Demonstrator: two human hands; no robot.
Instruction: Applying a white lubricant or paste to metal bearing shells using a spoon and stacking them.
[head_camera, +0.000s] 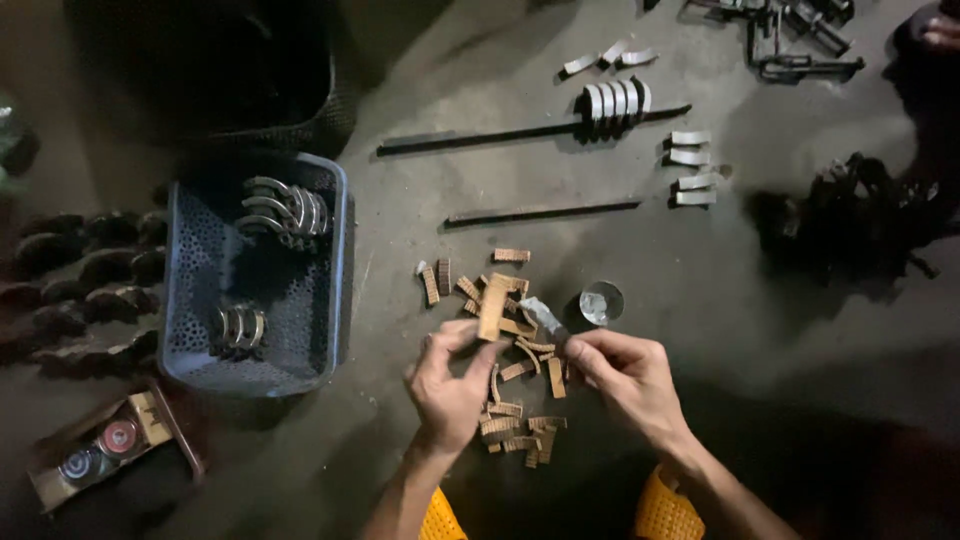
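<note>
At seven o'clock in the view an open cardboard box (150, 420) lies on the grey concrete floor (420, 220), tan and oblong, with two round tins (105, 450) inside, one with a red lid and one with a bluish lid; just above it, at nine o'clock, stands a blue plastic basket (200, 290) with perforated walls, holding two clusters of curved, shiny metal half-shells (285, 210); left of the basket a dim row of dark, rounded lumps (80, 270) cannot be made out further. The left hand (450, 385) has its fingers pinched on a tan, ridged cardboard-like strip (492, 310), held upright above a loose heap of like strips (510, 400), short, curved and corrugated, scattered on the floor at the centre and toward six o'clock; the right hand (625, 375) has its fingers closed on a small flat tool with a pale grey blade (540, 315), whose tip meets the held strip; just beside the blade, at about three o'clock from it, sits a small round metal cup (601, 302) with a pale smear inside. Toward twelve o'clock two long dark flat bars (540, 212) lie on the floor, the upper one bearing a row of bright half-shells (615, 100); more pale curved pieces (692, 165) lie singly at one o'clock; a dark, oily, irregular machine part (850, 220) lies at two o'clock.
</note>
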